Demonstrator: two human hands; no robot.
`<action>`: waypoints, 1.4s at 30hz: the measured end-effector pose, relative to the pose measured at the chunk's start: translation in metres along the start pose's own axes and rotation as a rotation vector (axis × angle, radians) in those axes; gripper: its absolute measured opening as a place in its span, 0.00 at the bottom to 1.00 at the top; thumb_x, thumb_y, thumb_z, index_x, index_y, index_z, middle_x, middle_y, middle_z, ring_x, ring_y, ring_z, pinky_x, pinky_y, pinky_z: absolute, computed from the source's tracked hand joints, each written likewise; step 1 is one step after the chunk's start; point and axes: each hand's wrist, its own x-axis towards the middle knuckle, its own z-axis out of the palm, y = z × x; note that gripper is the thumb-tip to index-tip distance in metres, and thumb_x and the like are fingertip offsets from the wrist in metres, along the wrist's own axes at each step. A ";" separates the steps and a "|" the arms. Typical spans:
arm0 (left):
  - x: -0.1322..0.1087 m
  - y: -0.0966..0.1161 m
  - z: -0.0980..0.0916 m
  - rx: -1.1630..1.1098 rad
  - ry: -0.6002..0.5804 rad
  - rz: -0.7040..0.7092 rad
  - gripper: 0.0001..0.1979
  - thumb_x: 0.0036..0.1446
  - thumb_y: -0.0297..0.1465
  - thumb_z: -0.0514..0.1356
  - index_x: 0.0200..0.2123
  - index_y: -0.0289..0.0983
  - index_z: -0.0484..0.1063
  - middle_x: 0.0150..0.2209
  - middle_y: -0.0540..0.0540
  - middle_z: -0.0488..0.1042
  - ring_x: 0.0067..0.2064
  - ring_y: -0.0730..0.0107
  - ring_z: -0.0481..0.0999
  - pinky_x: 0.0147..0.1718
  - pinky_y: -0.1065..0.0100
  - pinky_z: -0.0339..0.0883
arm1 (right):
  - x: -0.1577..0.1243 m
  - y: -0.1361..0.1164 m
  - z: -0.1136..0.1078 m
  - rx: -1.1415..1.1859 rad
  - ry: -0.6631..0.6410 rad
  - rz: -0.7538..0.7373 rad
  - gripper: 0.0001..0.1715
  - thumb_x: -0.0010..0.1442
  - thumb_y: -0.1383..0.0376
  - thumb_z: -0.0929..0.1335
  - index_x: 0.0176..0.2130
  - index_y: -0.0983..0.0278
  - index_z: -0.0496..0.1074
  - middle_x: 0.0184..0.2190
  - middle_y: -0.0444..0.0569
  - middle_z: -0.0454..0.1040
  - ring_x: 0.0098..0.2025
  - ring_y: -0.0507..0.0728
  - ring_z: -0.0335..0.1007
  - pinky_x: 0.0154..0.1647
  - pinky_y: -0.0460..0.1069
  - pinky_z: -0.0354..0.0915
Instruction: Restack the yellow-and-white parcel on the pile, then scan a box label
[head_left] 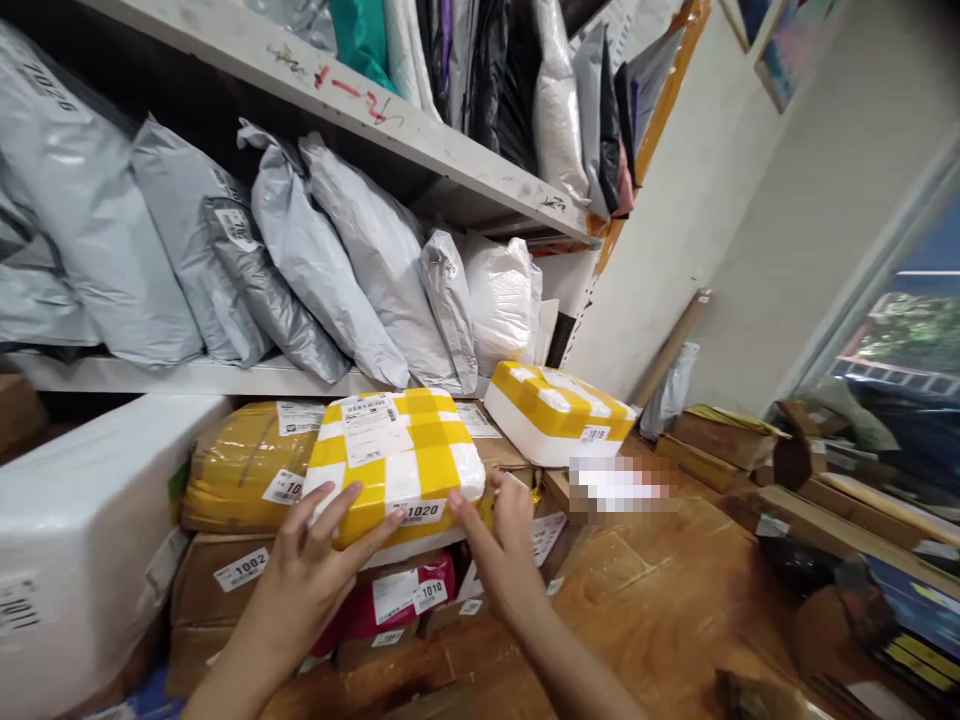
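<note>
A white foam box wrapped in yellow tape (pixel 397 462), labelled 1020, lies on a stack of parcels below a shelf. My left hand (pixel 311 570) rests against its near side with fingers spread and flat on the tape. My right hand (pixel 499 535) touches the box's right front corner, index finger out along the edge and the other fingers curled. A second yellow-taped foam box (pixel 559 412) sits just to the right behind it. Under the first box lie a red parcel (pixel 409 600) labelled 1010 and brown cartons (pixel 225 580).
Grey and white mailer bags (pixel 322 260) lean in a row on the shelf (pixel 187 376) above. A large white foam box (pixel 82 540) stands at the left. Brown wrapped parcels and flat cartons (pixel 720 435) cover the floor at the right, beside a wall and a glass door.
</note>
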 end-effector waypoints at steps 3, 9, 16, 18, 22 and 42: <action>0.003 0.000 -0.003 0.029 -0.019 0.025 0.43 0.50 0.23 0.63 0.64 0.59 0.51 0.57 0.41 0.56 0.58 0.46 0.56 0.55 0.45 0.62 | 0.021 -0.016 -0.011 0.059 -0.172 -0.043 0.42 0.55 0.44 0.65 0.60 0.65 0.57 0.58 0.60 0.66 0.61 0.65 0.60 0.63 0.62 0.55; 0.019 0.004 -0.013 0.030 -0.038 0.072 0.38 0.50 0.18 0.59 0.61 0.52 0.59 0.57 0.38 0.56 0.56 0.43 0.57 0.48 0.39 0.68 | 0.062 -0.021 -0.004 -0.069 -0.324 -0.112 0.29 0.57 0.50 0.62 0.52 0.64 0.69 0.49 0.55 0.76 0.52 0.65 0.70 0.56 0.59 0.62; 0.042 0.002 -0.006 0.028 -0.083 0.051 0.38 0.48 0.16 0.59 0.59 0.52 0.62 0.57 0.40 0.55 0.57 0.47 0.55 0.50 0.42 0.68 | 0.093 -0.020 -0.009 -0.671 -0.416 -0.280 0.32 0.61 0.53 0.53 0.50 0.69 0.70 0.45 0.62 0.74 0.51 0.70 0.64 0.55 0.64 0.60; 0.044 0.000 0.001 0.023 -0.078 0.076 0.37 0.49 0.16 0.58 0.59 0.50 0.62 0.58 0.41 0.56 0.57 0.48 0.55 0.52 0.41 0.66 | 0.104 -0.013 -0.011 -0.733 -0.497 -0.325 0.31 0.62 0.54 0.52 0.51 0.68 0.70 0.51 0.63 0.69 0.56 0.69 0.60 0.59 0.64 0.57; 0.045 -0.001 0.009 -0.030 -0.147 0.135 0.38 0.50 0.15 0.57 0.61 0.52 0.60 0.62 0.46 0.55 0.60 0.51 0.54 0.56 0.40 0.61 | 0.117 0.002 -0.009 -0.708 -0.635 -0.322 0.30 0.63 0.56 0.53 0.50 0.69 0.70 0.57 0.63 0.68 0.62 0.68 0.57 0.62 0.64 0.54; 0.062 -0.082 0.020 0.341 -0.417 -0.455 0.23 0.63 0.44 0.49 0.49 0.34 0.71 0.48 0.34 0.73 0.53 0.43 0.68 0.52 0.44 0.59 | 0.088 0.007 -0.009 -0.571 -0.506 -0.448 0.55 0.45 0.38 0.70 0.61 0.67 0.61 0.56 0.64 0.70 0.56 0.72 0.67 0.56 0.65 0.64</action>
